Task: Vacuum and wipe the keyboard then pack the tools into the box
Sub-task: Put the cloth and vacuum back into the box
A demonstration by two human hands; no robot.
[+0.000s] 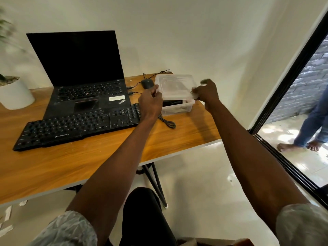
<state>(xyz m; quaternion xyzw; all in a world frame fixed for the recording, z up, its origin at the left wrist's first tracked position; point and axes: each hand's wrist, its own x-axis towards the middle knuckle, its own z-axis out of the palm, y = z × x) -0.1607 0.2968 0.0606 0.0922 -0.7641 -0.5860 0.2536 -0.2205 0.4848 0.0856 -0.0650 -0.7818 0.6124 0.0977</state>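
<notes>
Both hands [150, 102] apparently grip lid [174, 85].

keyboard [78, 124] left of box [177, 96]; mouse [147, 83] behind

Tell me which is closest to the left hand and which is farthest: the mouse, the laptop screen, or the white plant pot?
Going out from the left hand, which grips the clear lid:
1. Mouse, just behind the hand, beside the box.
2. Laptop screen, further left and back.
3. White plant pot, at the table's far left edge.
</notes>
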